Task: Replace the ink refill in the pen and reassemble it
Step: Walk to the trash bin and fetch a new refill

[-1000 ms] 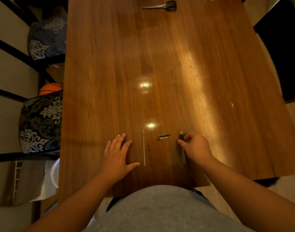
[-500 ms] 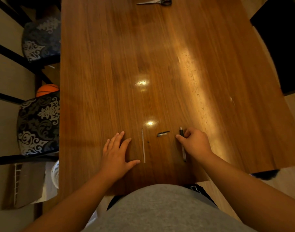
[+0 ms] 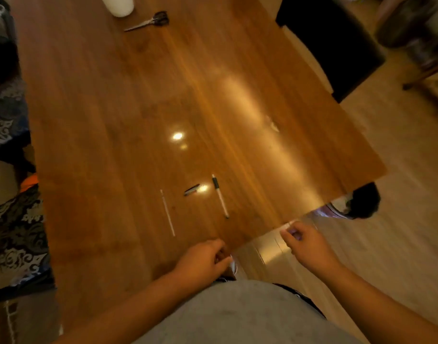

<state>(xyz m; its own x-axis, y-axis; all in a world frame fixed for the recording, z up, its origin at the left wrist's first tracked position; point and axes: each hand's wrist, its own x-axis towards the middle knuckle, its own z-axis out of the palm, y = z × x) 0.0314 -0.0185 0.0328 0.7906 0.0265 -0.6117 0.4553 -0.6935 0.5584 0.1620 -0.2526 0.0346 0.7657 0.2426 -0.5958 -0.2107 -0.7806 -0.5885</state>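
**Small parts ahead, open wood beyond**

Ahead of the left grip (image 3: 205, 261) lie the refill (image 3: 167, 212), clip piece (image 3: 192, 190) and pen barrel (image 3: 220, 196), with gaps between them. Open tabletop (image 3: 113, 108) stretches beyond them to the far scissors (image 3: 148, 21).

Refill (image 3: 167, 213), small dark part (image 3: 192, 189), pen barrel (image 3: 220, 196) apart on table (image 3: 113, 108).

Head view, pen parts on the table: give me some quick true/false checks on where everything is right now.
1. The pen barrel lies on the table, touched by neither hand. True.
2. The thin refill is in the left hand. False: it lies on the table, left of the barrel.
3. The scissors lie at the table's far end. True.
4. The right hand rests flat on the table. False: it hovers by the near edge, fingers curled.
5. The small dark pen piece lies between refill and barrel. True.
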